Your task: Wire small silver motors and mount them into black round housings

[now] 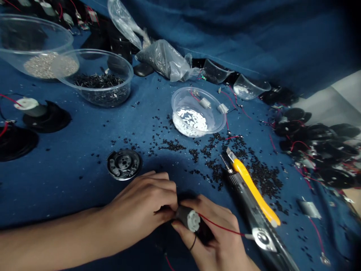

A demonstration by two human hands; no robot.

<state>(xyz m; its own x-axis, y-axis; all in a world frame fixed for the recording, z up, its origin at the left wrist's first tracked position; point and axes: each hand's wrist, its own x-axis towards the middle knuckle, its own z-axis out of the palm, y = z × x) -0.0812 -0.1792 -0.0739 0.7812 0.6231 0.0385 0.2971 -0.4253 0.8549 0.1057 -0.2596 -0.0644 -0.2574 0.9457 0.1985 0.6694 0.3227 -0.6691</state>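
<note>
Small motor (red-wired) near bowl holding white pieces.

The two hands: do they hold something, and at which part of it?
Both hold a small dark motor. The left hand pinches its left end; the right hand cradles its body from below, white end cap facing up.

Small-parts assembly workshop: bowls of components, loose motors.
</note>
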